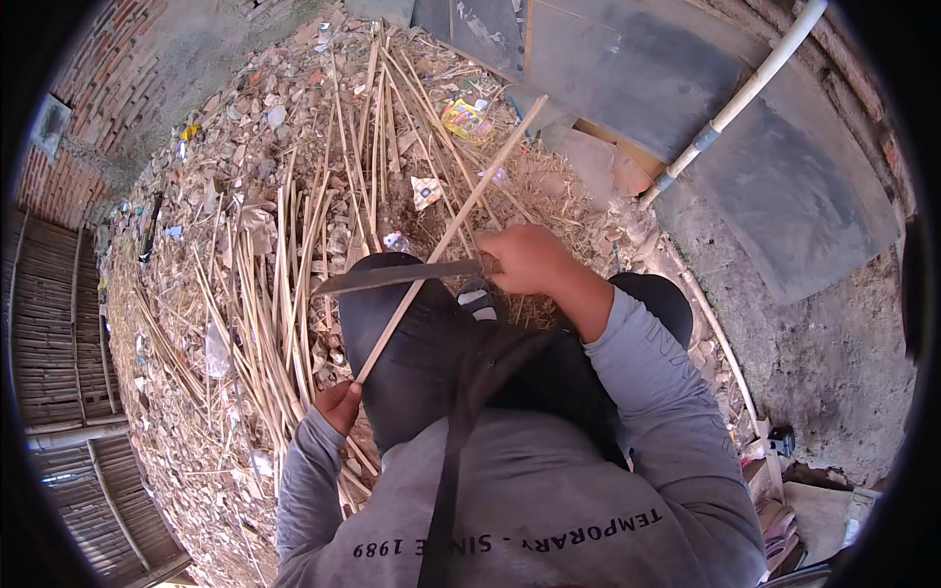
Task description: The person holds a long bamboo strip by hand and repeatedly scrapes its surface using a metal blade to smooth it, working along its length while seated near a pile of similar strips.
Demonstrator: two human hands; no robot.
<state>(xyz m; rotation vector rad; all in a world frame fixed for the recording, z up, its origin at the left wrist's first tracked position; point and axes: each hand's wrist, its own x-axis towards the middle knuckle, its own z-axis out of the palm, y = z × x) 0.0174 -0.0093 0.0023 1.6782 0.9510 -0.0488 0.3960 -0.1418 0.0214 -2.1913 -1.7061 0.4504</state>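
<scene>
My left hand (339, 405) grips the near end of a long, pale bamboo strip (461, 218), fingers closed round it beside my left thigh. The strip slants up and to the right, away from me, across my knee. In my right hand (529, 260) is a machete (392, 277), its handle mostly hidden by my fingers. The dark blade points left and crosses the strip just over my left knee, seemingly against it. Many similar bamboo strips (284, 284) lie in loose bundles on the ground to the left and ahead.
Rubble and litter (225, 127) cover the ground, with a yellow wrapper (466, 120) ahead. Dark panels (637, 73) lean along the right wall, with a white pipe (745, 98) slanting before them. A brick wall (118, 83) rises far left, a woven bamboo screen (49, 323) at left.
</scene>
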